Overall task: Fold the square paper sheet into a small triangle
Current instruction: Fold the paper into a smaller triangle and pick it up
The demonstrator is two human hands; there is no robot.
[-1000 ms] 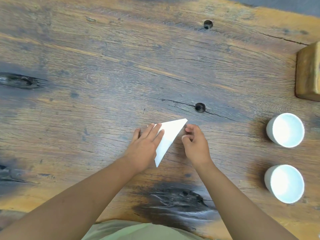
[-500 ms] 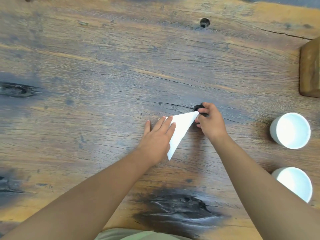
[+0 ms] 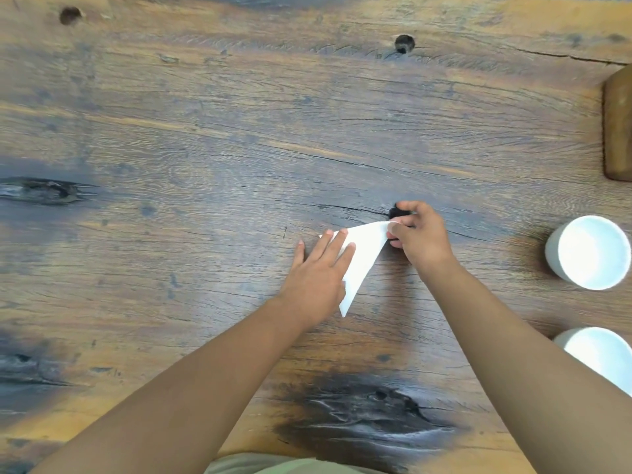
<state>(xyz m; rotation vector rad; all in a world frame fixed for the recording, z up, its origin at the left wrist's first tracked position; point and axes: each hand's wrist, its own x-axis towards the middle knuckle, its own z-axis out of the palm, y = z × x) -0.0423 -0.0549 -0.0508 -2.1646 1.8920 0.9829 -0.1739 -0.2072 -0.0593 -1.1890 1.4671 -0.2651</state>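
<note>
The paper sheet (image 3: 364,258), already a folded triangle, lay beneath the straight, flat fingers of the person's left hand (image 3: 318,278) while the right hand (image 3: 421,239) pinched its far tip between curled fingers, so a smaller fold seemed left.

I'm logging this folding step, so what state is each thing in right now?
White paper sheet: folded into a triangle, lying on the wooden table.
Left hand: flat, pressing the paper.
Right hand: pinching the paper's right tip.
Upper white round cup: upright, empty.
Lower white round cup: upright, empty, partly out of frame.
</note>
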